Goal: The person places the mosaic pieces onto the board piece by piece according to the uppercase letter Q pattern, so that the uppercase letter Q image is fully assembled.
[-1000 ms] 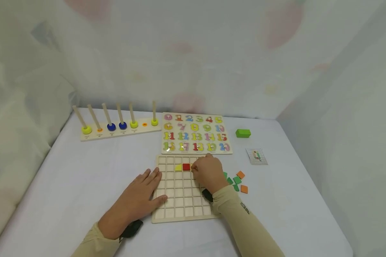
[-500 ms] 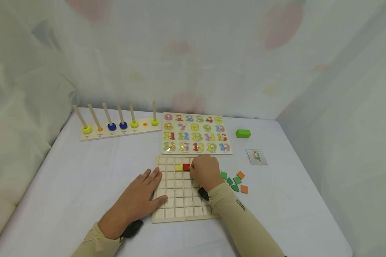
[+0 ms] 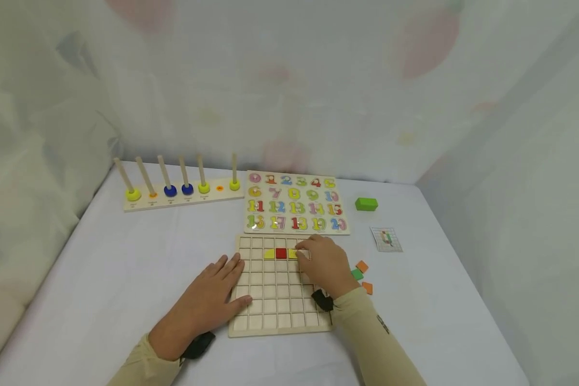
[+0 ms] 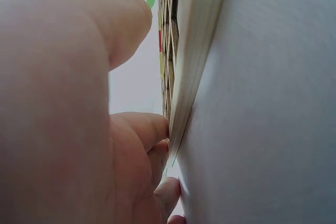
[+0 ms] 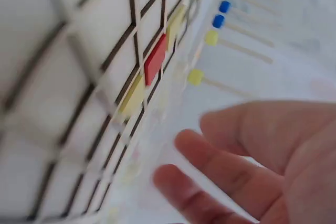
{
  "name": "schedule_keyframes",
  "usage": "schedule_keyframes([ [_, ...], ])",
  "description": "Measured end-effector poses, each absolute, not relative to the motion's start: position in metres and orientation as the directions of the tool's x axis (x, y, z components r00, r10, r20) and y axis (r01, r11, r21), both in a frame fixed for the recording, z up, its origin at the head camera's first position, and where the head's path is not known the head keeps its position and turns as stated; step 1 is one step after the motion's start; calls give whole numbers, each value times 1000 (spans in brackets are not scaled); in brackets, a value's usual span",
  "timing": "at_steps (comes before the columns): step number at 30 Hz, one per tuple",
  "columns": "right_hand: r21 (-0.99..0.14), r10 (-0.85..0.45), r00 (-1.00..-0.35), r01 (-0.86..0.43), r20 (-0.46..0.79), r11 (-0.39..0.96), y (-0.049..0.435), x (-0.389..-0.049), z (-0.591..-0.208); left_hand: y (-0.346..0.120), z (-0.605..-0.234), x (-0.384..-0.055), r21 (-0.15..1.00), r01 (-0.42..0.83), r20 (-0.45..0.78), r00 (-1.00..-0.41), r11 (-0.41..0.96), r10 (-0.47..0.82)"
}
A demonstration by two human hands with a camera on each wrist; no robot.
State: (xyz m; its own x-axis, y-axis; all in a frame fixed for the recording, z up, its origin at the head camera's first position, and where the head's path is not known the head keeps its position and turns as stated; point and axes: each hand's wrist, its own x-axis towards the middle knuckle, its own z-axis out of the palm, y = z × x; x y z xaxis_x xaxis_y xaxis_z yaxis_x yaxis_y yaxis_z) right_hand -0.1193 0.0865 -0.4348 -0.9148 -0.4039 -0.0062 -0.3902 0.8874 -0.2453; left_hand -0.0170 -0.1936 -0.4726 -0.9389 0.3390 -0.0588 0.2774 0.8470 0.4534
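Note:
My left hand (image 3: pixel 207 295) rests with straight fingers on the left edge of a wooden grid board (image 3: pixel 269 292). In the board's second row from the back lie a yellow tile (image 3: pixel 269 254), a red square tile (image 3: pixel 281 253) and another yellow tile (image 3: pixel 291 253), side by side in their cells. My right hand (image 3: pixel 325 265) hovers over the board's right side, close to the right yellow tile. In the right wrist view its fingers (image 5: pixel 205 156) are loosely bent and hold nothing, apart from the tiles.
Orange tiles (image 3: pixel 362 266) and a green tile (image 3: pixel 357 274) lie right of the board, partly hidden by my right arm. Behind are a number puzzle (image 3: pixel 265 199), a peg stacker (image 3: pixel 193 200), a green block (image 3: pixel 366 204) and a small picture card (image 3: pixel 386 239).
My right hand has let go of the right yellow tile and drawn back slightly to the right, leaving that tile in its cell. The left hand stays in place.

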Motion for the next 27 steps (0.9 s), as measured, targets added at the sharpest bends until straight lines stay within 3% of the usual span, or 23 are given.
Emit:
schedule_keyframes([
  [4,-420,-258,-966,-222,-30,880,131,-110,-437,-190,-478,-20,447,285,-55,-937,848,344],
  [8,-463,-73,-997,-51,-31,885,172,-112,-446,-191,-484,-21,432,283,-52,-940,856,337],
  [13,-513,129,-991,125,-27,849,207,-119,-452,-196,-487,-23,438,277,-53,-942,855,332],
  [22,-443,-38,-999,-41,15,895,202,-123,-454,-201,-487,-23,441,274,-65,-940,854,335],
  [27,-354,61,-996,78,-61,932,212,-115,-452,-196,-486,-26,447,278,-76,-935,850,346],
])
